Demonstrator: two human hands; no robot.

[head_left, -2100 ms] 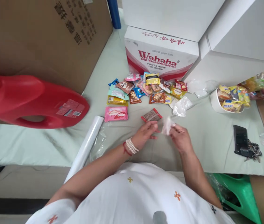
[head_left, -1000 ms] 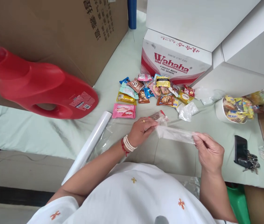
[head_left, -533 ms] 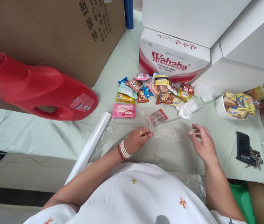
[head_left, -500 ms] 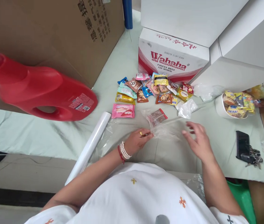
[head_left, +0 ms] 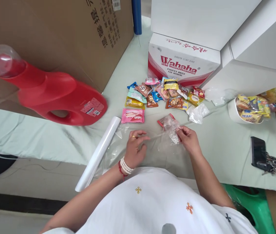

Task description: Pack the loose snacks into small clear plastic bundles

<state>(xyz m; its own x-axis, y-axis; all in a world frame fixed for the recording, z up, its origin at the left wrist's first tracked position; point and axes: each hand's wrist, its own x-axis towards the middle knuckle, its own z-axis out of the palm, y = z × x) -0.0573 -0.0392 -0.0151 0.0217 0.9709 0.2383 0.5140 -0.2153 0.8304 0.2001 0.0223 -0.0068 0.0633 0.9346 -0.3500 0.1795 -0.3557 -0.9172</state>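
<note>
My right hand [head_left: 188, 139] pinches a crumpled piece of clear plastic film [head_left: 173, 133] between thumb and fingers. Under and behind that film lies a red-edged snack packet [head_left: 164, 121], partly covered by it. To the left, my left hand [head_left: 136, 148] is held with fingers apart, just above the cloth, holding nothing. A roll of plastic film [head_left: 98, 154] rests slanting beside my left forearm, with a clear sheet [head_left: 114, 143] spread from it under my hands. Just beyond my left hand sits a pink wafer packet [head_left: 133, 115].
Several small snack packets [head_left: 156, 94] lie heaped before a Wahaha carton [head_left: 181, 61]. A white bowl of snacks [head_left: 232, 112] and a phone [head_left: 258, 151] with keys [head_left: 271, 164] are at right. A large red jug [head_left: 72, 94] stands left, by a brown carton [head_left: 55, 29].
My left hand has let go of the film and moved left, its fingers parting. My right hand has come in leftward and taken hold of the film, drawing it to the right.
</note>
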